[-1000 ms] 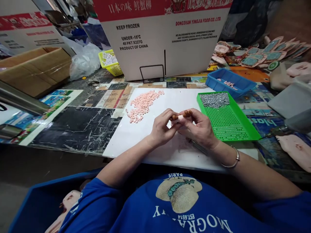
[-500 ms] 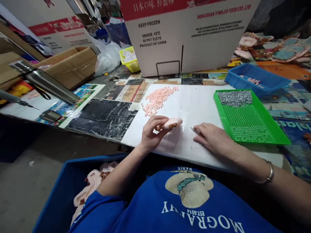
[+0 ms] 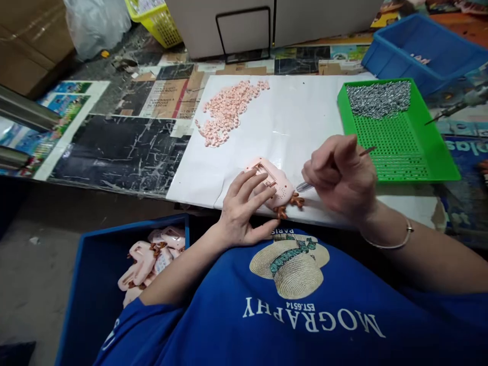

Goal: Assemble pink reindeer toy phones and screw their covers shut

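Observation:
A pink plastic toy casing [image 3: 280, 179] with brown antlers lies on the white board, its back with the battery recess facing up. My left hand [image 3: 247, 208] rests on it, fingers spread over its left side and thumb near the antlers. Just right of the casing, my right hand [image 3: 341, 178] is closed around a slim metal tool [image 3: 304, 187] that looks like tweezers. The tool's flat silver end points at the casing's edge; its thin reddish end sticks out behind the fingers. Small pink plastic pieces [image 3: 229, 109] lie spread on the board beyond the casing.
A green tray [image 3: 434, 152] holding many screws [image 3: 377, 97] stands at the right, near a power screwdriver [image 3: 461, 104]. Behind are a blue bin [image 3: 389, 48] and a black wire stand [image 3: 244, 10]. More casings [image 3: 143, 262] fill part of the blue crate [image 3: 82, 274] below left.
My view has tipped downward. The casing, earlier held edge-on in my left hand, now lies flat with the hand spread on it. My right hand has lifted and turned, still holding the tool.

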Available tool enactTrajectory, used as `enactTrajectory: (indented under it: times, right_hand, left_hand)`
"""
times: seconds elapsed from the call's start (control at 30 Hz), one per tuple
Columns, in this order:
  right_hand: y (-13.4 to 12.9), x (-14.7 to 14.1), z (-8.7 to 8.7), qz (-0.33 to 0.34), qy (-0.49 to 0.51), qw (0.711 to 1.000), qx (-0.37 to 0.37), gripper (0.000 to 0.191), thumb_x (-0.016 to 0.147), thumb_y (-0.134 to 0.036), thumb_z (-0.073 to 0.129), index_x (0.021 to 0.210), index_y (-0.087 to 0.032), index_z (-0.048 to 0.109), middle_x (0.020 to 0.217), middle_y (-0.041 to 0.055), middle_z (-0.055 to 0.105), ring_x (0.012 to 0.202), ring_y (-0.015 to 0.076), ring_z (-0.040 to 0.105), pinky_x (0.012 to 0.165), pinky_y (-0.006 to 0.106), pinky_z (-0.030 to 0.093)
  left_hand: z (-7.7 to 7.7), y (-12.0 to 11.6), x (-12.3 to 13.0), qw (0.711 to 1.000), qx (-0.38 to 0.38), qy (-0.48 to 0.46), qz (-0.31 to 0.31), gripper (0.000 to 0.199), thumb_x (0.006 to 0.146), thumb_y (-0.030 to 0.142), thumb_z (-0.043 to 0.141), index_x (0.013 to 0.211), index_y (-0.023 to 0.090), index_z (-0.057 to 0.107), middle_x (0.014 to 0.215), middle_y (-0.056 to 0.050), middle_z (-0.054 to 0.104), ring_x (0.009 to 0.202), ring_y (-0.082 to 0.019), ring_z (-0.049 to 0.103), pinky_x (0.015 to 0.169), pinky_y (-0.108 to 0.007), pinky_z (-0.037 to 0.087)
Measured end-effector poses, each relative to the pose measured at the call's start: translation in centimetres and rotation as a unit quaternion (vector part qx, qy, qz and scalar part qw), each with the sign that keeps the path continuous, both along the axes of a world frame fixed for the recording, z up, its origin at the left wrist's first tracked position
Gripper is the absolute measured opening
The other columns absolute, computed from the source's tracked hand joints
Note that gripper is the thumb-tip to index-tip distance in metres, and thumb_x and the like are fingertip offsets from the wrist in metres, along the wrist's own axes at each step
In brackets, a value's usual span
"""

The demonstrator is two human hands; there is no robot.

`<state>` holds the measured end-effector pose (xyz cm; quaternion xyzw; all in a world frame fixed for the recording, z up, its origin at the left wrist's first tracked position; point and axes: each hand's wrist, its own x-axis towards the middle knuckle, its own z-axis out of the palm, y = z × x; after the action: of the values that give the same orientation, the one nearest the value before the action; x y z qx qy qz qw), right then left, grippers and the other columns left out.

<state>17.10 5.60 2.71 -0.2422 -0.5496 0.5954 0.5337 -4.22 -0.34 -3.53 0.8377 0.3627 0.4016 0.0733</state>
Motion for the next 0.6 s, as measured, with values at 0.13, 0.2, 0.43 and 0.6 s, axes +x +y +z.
enactTrajectory:
  times: [0.13, 0.2, 0.43, 0.6]
  right_hand:
    - [-0.7, -0.8, 1.3, 0.003, 0.028, 0.999, 0.042, 0.046, 0.1, -0.055, 0.059, 0.066, -0.025, 0.065, 0.047, -0.0076, 0.024, 0.036, 0.0076, 0.017, 0.039, 0.028, 0.017]
    - [-0.8, -0.6, 2.6, -0.008, 0.014, 0.998, 0.068, 0.048, 0.098, -0.055, 0.062, 0.061, -0.025, 0.065, 0.047, -0.0063, 0.031, 0.036, 0.0079, 0.022, 0.038, 0.028, 0.019]
    - [-1.2, -0.8, 0.2, -0.057, -0.015, 0.997, 0.054, 0.04, 0.101, -0.05, 0.059, 0.07, -0.025, 0.064, 0.051, -0.0044, 0.037, 0.04, 0.0104, 0.026, 0.043, 0.03, 0.02]
    - [-0.8, -0.7, -0.3, -0.039, 0.025, 0.998, 0.049, 0.044, 0.101, -0.051, 0.059, 0.067, -0.023, 0.06, 0.049, -0.0078, 0.022, 0.039, 0.0086, 0.018, 0.043, 0.028, 0.02]
  left_hand:
    - [-0.7, 0.6, 1.6, 0.999, 0.042, 0.007, 0.033, 0.051, 0.08, 0.045, 0.078, 0.126, 0.026, 0.065, 0.137, -0.012, 0.067, 0.135, -0.036, 0.057, 0.117, -0.061, 0.039]
    - [-1.0, 0.8, 2.3, 0.997, 0.055, 0.021, 0.043, 0.036, 0.084, 0.032, 0.075, 0.118, 0.025, 0.067, 0.129, -0.01, 0.072, 0.124, -0.032, 0.064, 0.116, -0.061, 0.039]
    - [-0.8, 0.8, 2.7, 0.999, 0.008, 0.01, 0.052, 0.023, 0.085, 0.03, 0.071, 0.108, 0.027, 0.069, 0.125, -0.007, 0.074, 0.117, -0.029, 0.067, 0.119, -0.063, 0.035]
    - [-0.6, 0.8, 2.8, 0.996, 0.055, 0.034, 0.057, 0.021, 0.086, 0.028, 0.069, 0.107, 0.023, 0.069, 0.12, -0.009, 0.075, 0.114, -0.028, 0.068, 0.116, -0.06, 0.04]
